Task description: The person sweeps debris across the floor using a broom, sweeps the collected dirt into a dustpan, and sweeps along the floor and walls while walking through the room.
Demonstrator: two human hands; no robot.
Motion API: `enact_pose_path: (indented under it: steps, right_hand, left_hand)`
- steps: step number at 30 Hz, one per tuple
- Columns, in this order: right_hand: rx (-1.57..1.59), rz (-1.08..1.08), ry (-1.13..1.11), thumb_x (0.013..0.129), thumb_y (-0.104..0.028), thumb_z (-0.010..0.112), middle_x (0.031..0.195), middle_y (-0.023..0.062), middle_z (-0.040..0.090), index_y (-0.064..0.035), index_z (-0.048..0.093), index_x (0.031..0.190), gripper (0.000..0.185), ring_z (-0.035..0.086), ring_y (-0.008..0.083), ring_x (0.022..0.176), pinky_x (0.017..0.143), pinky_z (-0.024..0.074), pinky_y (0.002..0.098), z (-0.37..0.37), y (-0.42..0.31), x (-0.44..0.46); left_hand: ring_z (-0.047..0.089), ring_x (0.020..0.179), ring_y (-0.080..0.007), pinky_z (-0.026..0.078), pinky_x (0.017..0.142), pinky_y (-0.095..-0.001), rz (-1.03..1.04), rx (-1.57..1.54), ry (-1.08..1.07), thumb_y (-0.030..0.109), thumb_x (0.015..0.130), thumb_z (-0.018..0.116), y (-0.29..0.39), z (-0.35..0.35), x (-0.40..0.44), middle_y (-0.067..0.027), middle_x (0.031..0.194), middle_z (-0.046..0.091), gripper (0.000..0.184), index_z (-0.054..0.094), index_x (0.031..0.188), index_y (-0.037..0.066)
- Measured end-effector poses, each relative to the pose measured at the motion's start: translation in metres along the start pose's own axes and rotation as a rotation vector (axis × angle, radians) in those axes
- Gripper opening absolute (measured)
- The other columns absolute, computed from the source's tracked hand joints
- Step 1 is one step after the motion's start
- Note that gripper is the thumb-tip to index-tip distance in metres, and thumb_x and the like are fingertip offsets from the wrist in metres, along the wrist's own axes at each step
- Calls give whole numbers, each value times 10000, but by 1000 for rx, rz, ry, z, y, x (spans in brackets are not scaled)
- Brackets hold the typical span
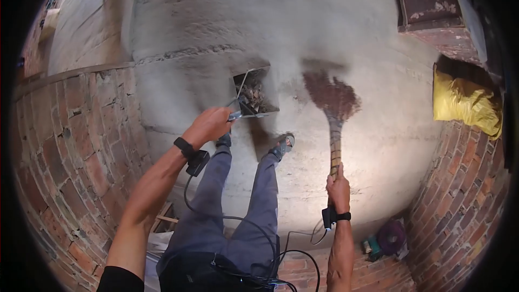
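Hands both closed: L hand grips dustpan by its handle, R hand grips broom handle. Dustpan holds loose debris, just ahead of feet, L of broom head; can't tell if it touches floor. Yellow bag well apart, far R, nr brick wall.

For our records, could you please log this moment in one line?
left hand: holds dustpan | right hand: grips broom | debris: inside dustpan
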State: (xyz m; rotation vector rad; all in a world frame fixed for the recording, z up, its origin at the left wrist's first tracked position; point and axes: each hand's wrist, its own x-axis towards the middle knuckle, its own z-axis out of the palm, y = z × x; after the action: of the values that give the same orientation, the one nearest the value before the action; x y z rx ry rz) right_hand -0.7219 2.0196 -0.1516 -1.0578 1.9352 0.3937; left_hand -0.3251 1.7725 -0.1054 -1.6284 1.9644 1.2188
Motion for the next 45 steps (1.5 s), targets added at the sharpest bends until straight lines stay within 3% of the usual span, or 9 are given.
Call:
enact_pose_path:
  steps: [6,8,16,22,26,30,33,39,45]
  right_hand:
    - [300,113,241,888,-195,588,870,313,684,74,333,1454,676,679,481,798,690,544,537,56,34,63]
    - [466,285,114,867,-191,598,878,321,681,94,343,1410,664,679,484,818,711,549,541,69,-4,68]
    - [464,36,-107,869,-199,580,925,382,661,153,203,1488,806,666,514,874,792,544,549,134,-158,-36]
    - [602,-65,-123,880,-230,643,939,331,686,34,363,1500,730,699,467,861,778,560,511,120,-131,-81]
    - [668,127,-43,893,-238,603,843,284,685,16,381,1510,703,721,356,695,620,573,460,69,-99,-67]
    - [563,194,14,900,-206,578,923,314,692,102,311,1482,711,702,455,823,683,570,509,29,-87,9]
    - [572,148,-27,893,-201,577,924,328,685,131,293,1466,719,693,473,838,718,563,537,85,-71,59]
    - [463,-108,-123,869,-224,608,943,374,665,94,335,1460,725,661,525,903,807,536,550,117,-147,-28]
    - [536,-65,-80,887,-229,624,964,341,682,6,341,1522,734,680,500,886,770,545,526,98,-129,-91]
  left_hand:
    - [639,795,-468,479,700,-539,39,97,-11,227,931,644,36,19,28,-247,801,671,239,693,931,-7]
    - [648,802,-461,489,711,-542,29,129,-37,214,924,643,46,24,32,-244,805,677,223,700,927,-2]
    - [658,830,-457,505,730,-546,5,179,-44,216,911,646,74,44,32,-251,849,685,232,687,892,-11]
    - [661,847,-455,507,732,-546,4,198,-61,221,911,649,67,49,30,-246,867,692,225,687,896,0]
    - [660,846,-460,510,735,-550,7,173,-57,193,905,642,62,47,24,-252,867,690,201,684,901,-4]
    - [656,838,-469,508,732,-556,-12,159,-63,171,902,629,57,48,22,-255,866,688,184,678,896,-6]
    - [653,827,-472,505,726,-561,26,178,-22,164,896,632,52,53,24,-258,861,686,176,680,890,-5]
    - [653,829,-470,504,739,-551,22,169,-18,156,884,646,51,54,25,-256,842,683,168,677,912,-6]
    - [655,835,-469,506,742,-547,32,138,21,132,876,656,33,40,18,-256,839,685,152,672,943,-4]
